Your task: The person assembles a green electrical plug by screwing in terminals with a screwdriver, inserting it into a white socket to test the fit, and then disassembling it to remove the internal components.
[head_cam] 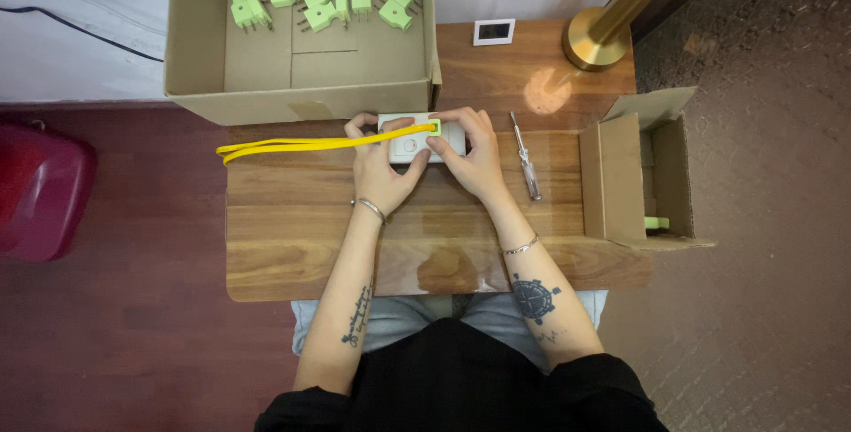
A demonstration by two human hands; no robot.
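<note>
Here, white socket block [421,138] bears green plug [433,126].

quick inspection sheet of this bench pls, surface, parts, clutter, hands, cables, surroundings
surface: wooden table, lit patch near lamp.
job's things: white socket block with green plug; green plugs in big cardboard box.
clutter: screwdriver; small side box; small display.
grippers: left hand and right hand both grip the block.
cables: yellow cord runs left; dark wall cable.
surroundings: brass lamp base; red case.

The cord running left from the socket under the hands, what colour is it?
Yellow. The cord shows best in the head view, stretched across the wooden table.
</note>
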